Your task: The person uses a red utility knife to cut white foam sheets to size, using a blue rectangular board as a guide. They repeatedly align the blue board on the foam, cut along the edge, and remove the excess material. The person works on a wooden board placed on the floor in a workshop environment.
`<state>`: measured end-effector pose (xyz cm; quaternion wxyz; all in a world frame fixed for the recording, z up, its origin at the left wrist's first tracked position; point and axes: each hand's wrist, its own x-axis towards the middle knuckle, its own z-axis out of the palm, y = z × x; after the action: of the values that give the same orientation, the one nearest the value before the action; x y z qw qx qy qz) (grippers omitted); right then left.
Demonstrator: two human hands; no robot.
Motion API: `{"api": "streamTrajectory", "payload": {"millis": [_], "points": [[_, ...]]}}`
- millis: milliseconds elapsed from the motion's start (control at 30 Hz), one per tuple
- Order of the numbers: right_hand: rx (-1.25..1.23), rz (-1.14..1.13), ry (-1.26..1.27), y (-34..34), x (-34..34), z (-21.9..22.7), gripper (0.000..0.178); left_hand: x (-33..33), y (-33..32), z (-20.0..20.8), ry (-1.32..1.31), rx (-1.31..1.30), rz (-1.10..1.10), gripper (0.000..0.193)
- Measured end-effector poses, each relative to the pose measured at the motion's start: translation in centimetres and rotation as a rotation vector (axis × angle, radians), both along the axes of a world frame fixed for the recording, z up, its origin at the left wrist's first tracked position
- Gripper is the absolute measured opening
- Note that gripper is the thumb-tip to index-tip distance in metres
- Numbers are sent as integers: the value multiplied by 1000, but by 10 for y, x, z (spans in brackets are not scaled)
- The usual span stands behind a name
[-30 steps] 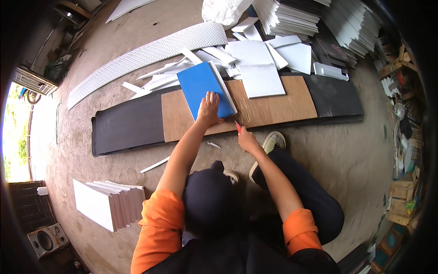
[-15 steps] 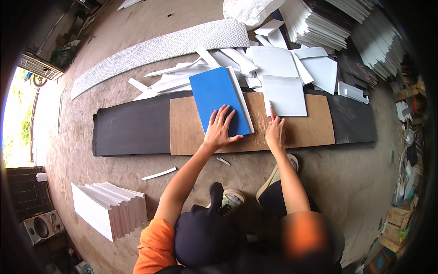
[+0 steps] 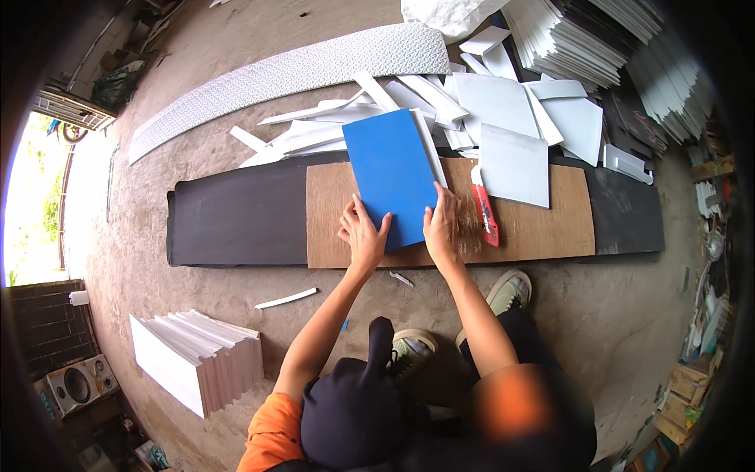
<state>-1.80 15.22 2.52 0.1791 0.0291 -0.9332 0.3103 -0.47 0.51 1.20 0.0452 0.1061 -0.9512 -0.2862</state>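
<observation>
A blue rectangular sheet (image 3: 393, 169) lies slanted on a brown wooden board (image 3: 550, 208), with a white sheet (image 3: 429, 145) showing along its right edge. At its lower left edge my left hand (image 3: 364, 238) grips it, the thumb on top and the fingers a little apart along the side. My right hand (image 3: 442, 224) holds the lower right edge, thumb on the blue face and fingers around the side. Just right of that hand a red utility knife (image 3: 486, 211) rests on the board. A square white sheet (image 3: 513, 165) lies beyond the knife.
The board sits on a long black slab (image 3: 236, 216). Behind it are white offcuts (image 3: 314, 134) and a textured white strip (image 3: 291, 79). A stack of white sheets (image 3: 197, 358) stands at the front left; more stacks (image 3: 562, 47) are at the far right.
My right hand has let go of the utility knife, now lying on the board, and moved left to the blue sheet's edge. My left hand has shifted from the sheet's face to its left edge.
</observation>
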Motion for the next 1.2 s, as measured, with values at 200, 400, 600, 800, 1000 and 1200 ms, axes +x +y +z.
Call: {"api": "streamTrajectory", "payload": {"millis": [200,400,600,800,1000,1200], "points": [[-48,40,9,4,2,-3,55,-3,-1,-1,10,64,3,75],[-127,120,-39,0,12,4,58,9,-9,-8,122,169,40,68],[-496,241,-205,9,13,18,52,10,-5,17,261,358,110,52],[-473,278,-249,31,10,111,37,2,-42,81,35,678,201,34],[-390,287,-505,26,53,243,52,30,-55,173,138,863,48,46],[-212,360,-415,30,82,277,59,79,-49,234,-38,1120,-99,77]]}}
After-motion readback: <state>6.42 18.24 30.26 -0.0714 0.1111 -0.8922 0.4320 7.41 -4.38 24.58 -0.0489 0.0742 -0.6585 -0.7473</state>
